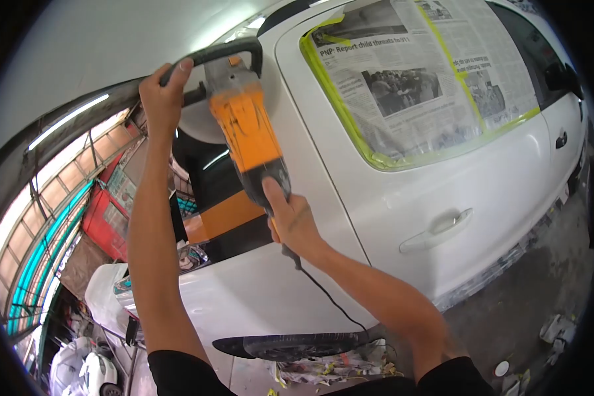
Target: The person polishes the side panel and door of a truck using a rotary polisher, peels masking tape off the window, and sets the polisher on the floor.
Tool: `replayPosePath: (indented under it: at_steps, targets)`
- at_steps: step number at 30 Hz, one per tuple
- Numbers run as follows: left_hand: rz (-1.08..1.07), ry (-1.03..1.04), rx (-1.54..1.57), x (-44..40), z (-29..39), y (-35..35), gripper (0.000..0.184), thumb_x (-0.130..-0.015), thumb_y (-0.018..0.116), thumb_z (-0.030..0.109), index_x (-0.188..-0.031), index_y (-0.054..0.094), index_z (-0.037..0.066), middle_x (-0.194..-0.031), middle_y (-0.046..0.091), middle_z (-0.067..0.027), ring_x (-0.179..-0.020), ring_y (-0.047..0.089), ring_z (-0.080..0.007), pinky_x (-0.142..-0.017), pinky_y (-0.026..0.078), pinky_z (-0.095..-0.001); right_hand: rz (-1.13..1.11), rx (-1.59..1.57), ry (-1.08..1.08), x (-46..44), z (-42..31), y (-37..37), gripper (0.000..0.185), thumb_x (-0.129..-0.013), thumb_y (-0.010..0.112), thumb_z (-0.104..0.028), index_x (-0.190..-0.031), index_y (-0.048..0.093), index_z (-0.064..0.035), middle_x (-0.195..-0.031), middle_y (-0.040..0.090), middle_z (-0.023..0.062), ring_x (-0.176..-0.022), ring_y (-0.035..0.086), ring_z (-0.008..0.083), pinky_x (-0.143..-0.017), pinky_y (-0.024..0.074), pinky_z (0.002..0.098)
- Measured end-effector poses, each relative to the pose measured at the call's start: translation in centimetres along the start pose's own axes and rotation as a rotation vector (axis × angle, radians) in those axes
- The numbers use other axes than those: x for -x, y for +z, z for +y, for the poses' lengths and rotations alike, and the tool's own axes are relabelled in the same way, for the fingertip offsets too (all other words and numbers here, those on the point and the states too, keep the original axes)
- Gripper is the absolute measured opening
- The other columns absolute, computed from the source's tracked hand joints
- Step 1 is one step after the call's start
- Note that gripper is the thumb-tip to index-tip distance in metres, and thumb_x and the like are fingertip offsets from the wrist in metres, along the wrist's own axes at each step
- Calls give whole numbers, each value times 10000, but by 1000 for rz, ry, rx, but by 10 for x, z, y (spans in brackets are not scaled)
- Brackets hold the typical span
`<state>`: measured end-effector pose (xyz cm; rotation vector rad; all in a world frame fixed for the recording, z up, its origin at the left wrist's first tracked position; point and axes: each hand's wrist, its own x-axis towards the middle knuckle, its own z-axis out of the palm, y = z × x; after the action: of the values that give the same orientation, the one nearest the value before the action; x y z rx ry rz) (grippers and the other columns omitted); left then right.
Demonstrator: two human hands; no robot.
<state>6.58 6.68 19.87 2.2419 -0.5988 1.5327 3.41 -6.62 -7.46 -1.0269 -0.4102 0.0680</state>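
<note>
An orange and black power tool (247, 129) with a grey head and a black loop handle is held up against the white car's (317, 247) rear pillar. My left hand (168, 86) is closed on the loop handle at the upper left. Around the tool's black rear grip, my right hand (294, 221) is wrapped, its thumb on top. A black cord (327, 297) hangs from the grip toward the rear wheel. The pad of the tool is hidden behind its body. Newspaper (402, 79) edged with yellow-green tape covers the car's side window.
The rear wheel (303, 345) is at the bottom, with crumpled paper (330, 369) on the floor beside it. Masking paper runs along the car's lower edge. Other white vehicles (89, 373) stand at the lower left. A round white lid (501, 368) lies at the lower right.
</note>
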Motion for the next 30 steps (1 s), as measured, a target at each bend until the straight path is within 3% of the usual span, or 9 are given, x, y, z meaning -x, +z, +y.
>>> replayPosePath:
  at_steps: [4, 6, 11, 12, 15, 21, 22, 25, 30]
  targets:
    - [-29, -22, 39, 6, -3, 4, 617, -829, 754, 546, -774, 679, -63, -582, 520, -28, -610, 508, -165, -634, 442, -332, -8, -48, 39, 10, 13, -3, 689, -932, 518, -679, -584, 462, -87, -463, 425, 19, -381, 443, 126, -386, 346, 284]
    - [94, 259, -167, 51, -6, 5, 491, -880, 731, 451, -850, 656, -34, -586, 527, 13, -525, 502, -105, -505, 408, -287, -18, -6, 61, 41, 40, -17, 670, -949, 517, -639, -586, 479, -77, -462, 427, 15, -389, 447, 115, -390, 344, 292]
    - [-67, 465, -250, 247, -9, -12, 574, -798, 777, 571, -915, 670, 20, -932, 688, -120, -856, 646, -268, -746, 495, -393, 12, -19, 184, 162, 161, -61, 426, -972, 487, -342, -671, 535, -44, -538, 499, 21, -462, 467, 109, -441, 362, 299]
    - [-210, 527, -209, 259, 20, -14, 491, -621, 915, 455, -751, 633, 75, -684, 610, -52, -585, 597, -245, -568, 444, -342, 11, -79, 204, 183, 179, -70, 401, -964, 538, -331, -696, 546, -33, -560, 503, 5, -489, 466, 91, -452, 362, 290]
    - [-256, 482, 15, 301, 31, -5, 483, -612, 909, 446, -727, 624, 74, -631, 582, -53, -514, 576, -248, -510, 430, -329, 17, -67, 170, 217, 214, -82, 384, -955, 523, -303, -688, 542, -27, -569, 513, 10, -507, 482, 92, -462, 372, 298]
    - [28, 506, -229, 212, 8, -2, 525, -630, 906, 457, -795, 661, 24, -752, 660, -118, -653, 639, -286, -631, 496, -380, 37, -46, 148, 135, 144, -50, 469, -963, 479, -343, -625, 527, -22, -511, 506, 40, -430, 490, 126, -433, 378, 308]
    - [-67, 257, -235, 183, -1, -8, 568, -660, 895, 470, -878, 687, -12, -872, 696, -137, -792, 665, -296, -748, 506, -410, 21, -16, 113, 113, 128, -41, 493, -968, 490, -370, -619, 524, -24, -500, 499, 40, -417, 483, 126, -422, 371, 307]
    - [89, 292, -49, 90, 8, -1, 518, -856, 744, 453, -920, 685, -58, -643, 568, -29, -589, 525, -136, -556, 416, -313, -28, 17, 45, 55, 69, -17, 609, -977, 503, -535, -592, 491, -62, -482, 466, 34, -403, 452, 121, -403, 349, 303]
    - [0, 120, -32, 34, 8, 0, 575, -826, 784, 473, -934, 712, -87, -654, 565, -33, -655, 494, -115, -641, 436, -277, 12, -55, 28, 25, 37, -1, 657, -968, 481, -629, -585, 450, -96, -476, 439, 20, -407, 431, 119, -404, 337, 294]
